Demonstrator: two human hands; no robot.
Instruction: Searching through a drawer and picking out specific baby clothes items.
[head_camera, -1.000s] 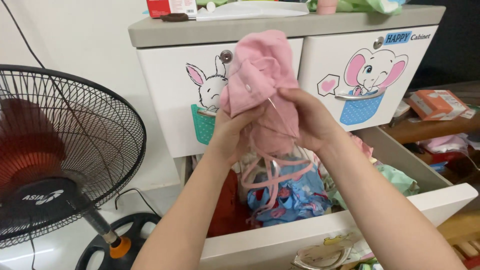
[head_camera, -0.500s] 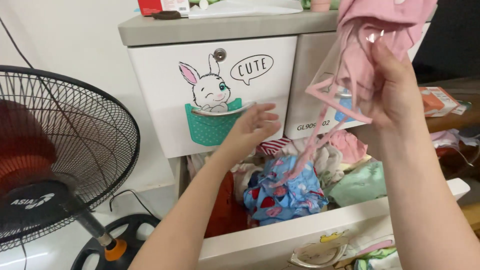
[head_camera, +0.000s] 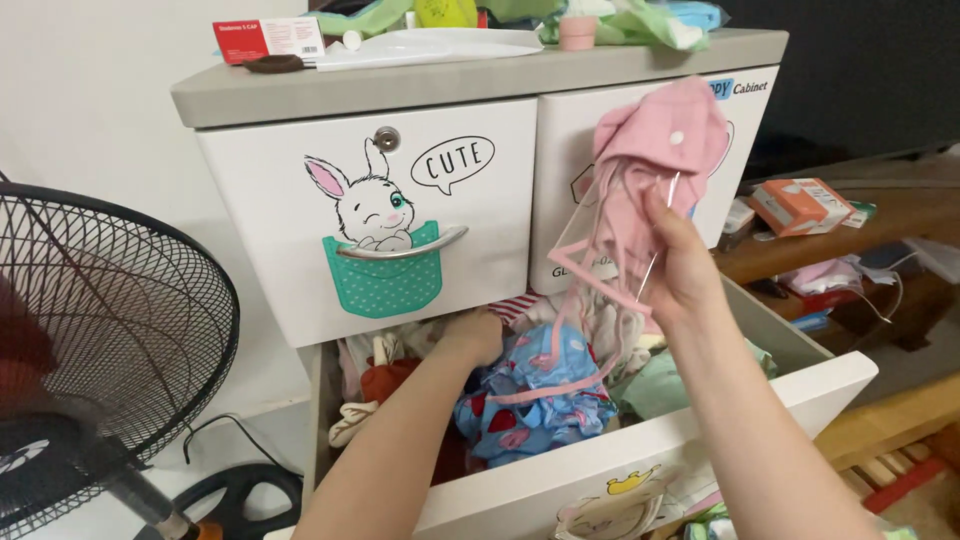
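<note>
Right hand (head_camera: 680, 262) lifting a pink garment (head_camera: 655, 165) on a pink hanger (head_camera: 585, 300) up in front of the right-hand cabinet door, fingers clenched round cloth and hanger together; thin wire hook showing beside the thumb; garment hanging well above the open drawer (head_camera: 640, 450), not touching the pile below.

Left hand (head_camera: 472, 335) no longer meeting the garment as a second ago; half a second back hovering open in mid-air, now reaching down into the back of the drawer, resting on the heap just beside a blue patterned piece (head_camera: 530, 400); fingers buried among cloth, so whether grasping or merely touching — cannot tell.

Garment now carried by one hand alone; other hand freed and working among the clothes.

Standing around: rabbit-printed cabinet front (head_camera: 385, 215) with teal handle, closed; fan (head_camera: 100, 340) at the left; bits and a small red box on the cabinet top (head_camera: 480, 75); orange box (head_camera: 795, 205) on the low wooden shelf at right.
</note>
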